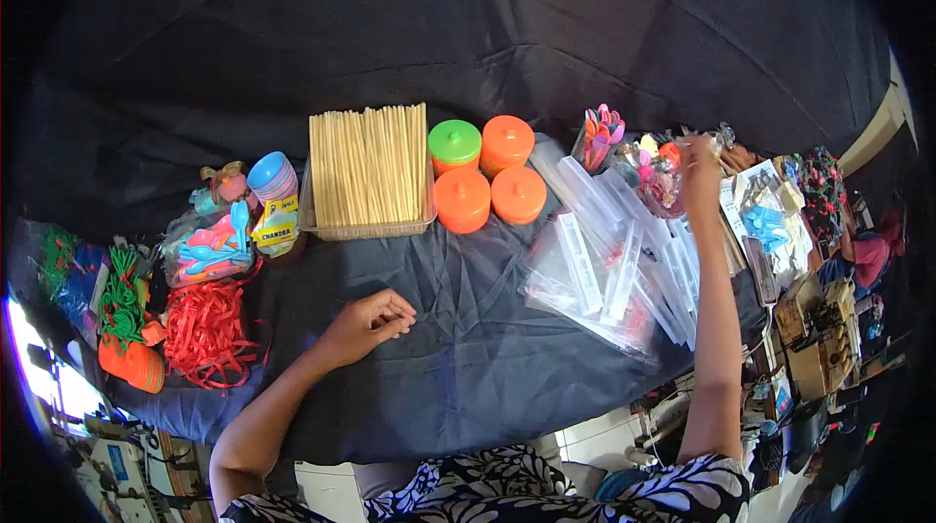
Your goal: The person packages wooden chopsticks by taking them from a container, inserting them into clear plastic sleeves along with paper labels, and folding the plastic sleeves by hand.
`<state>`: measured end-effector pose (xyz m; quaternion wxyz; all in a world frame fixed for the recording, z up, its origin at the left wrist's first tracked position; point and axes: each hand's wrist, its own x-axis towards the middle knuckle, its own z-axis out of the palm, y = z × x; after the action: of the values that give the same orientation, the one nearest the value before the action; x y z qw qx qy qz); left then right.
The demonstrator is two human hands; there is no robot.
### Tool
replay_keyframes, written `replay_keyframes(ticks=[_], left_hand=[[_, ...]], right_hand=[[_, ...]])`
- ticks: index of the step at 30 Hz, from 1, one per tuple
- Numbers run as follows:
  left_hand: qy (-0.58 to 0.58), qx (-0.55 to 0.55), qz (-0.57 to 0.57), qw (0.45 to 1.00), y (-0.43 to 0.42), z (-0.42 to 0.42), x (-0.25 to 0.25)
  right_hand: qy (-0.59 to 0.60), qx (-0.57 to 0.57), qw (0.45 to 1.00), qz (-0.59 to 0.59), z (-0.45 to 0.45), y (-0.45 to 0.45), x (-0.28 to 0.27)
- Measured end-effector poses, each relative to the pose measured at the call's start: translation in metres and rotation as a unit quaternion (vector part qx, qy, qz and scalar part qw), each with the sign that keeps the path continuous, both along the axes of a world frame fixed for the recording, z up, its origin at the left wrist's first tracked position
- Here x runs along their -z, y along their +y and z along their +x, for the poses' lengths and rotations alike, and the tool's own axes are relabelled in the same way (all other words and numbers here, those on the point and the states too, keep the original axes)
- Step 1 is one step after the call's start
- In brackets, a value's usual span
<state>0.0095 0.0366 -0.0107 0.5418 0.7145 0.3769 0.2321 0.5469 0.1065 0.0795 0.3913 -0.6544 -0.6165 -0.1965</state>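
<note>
My left hand point(373, 325) rests over the black cloth point(458, 328) in front of the orange jars, fingers loosely curled, with a gap to the thumb and nothing visible in it. On the right, my right hand point(698, 167) reaches to the back row, beside a clear bag of small colourful pieces point(659, 177). Its fingertips blend into the clutter there, so whether they grip anything is unclear. Near that hand stands a clear cup of pink and orange plastic spoons point(602, 128). Long clear plastic cases point(585, 265) and plastic bags point(634, 328) lie below the forearm's left side.
Wooden sticks fill a clear tray point(370, 231). Next to it stand orange jars point(519, 194) and a green-lidded one point(454, 143). To the left are blue cups point(273, 175), a bag of plastic spoons point(214, 248) and red ribbon point(208, 331). Another person point(873, 250) is at far right.
</note>
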Motion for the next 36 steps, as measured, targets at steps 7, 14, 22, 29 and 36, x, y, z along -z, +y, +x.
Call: replay_keyframes(ticks=[7, 14, 22, 29, 36], left_hand=[[-0.01, 0.008, 0.018, 1.0, -0.003, -0.002, 0.002], [-0.018, 0.003, 0.073, 0.997, -0.009, 0.001, 0.003], [-0.003, 0.007, 0.081, 0.997, -0.009, 0.001, 0.002], [-0.011, 0.012, 0.091, 0.996, -0.009, 0.001, 0.001], [0.004, 0.012, 0.072, 0.997, -0.01, 0.001, -0.001]], right_hand=[[-0.177, -0.081, 0.952, -0.235, -0.126, -0.001, 0.043], [-0.284, 0.006, 0.923, -0.258, -0.132, 0.002, 0.078], [-0.283, 0.033, 0.922, -0.261, -0.122, 0.005, 0.084], [-0.302, 0.067, 0.912, -0.269, -0.126, 0.01, 0.085], [-0.292, 0.041, 0.921, -0.256, -0.122, 0.012, 0.082]])
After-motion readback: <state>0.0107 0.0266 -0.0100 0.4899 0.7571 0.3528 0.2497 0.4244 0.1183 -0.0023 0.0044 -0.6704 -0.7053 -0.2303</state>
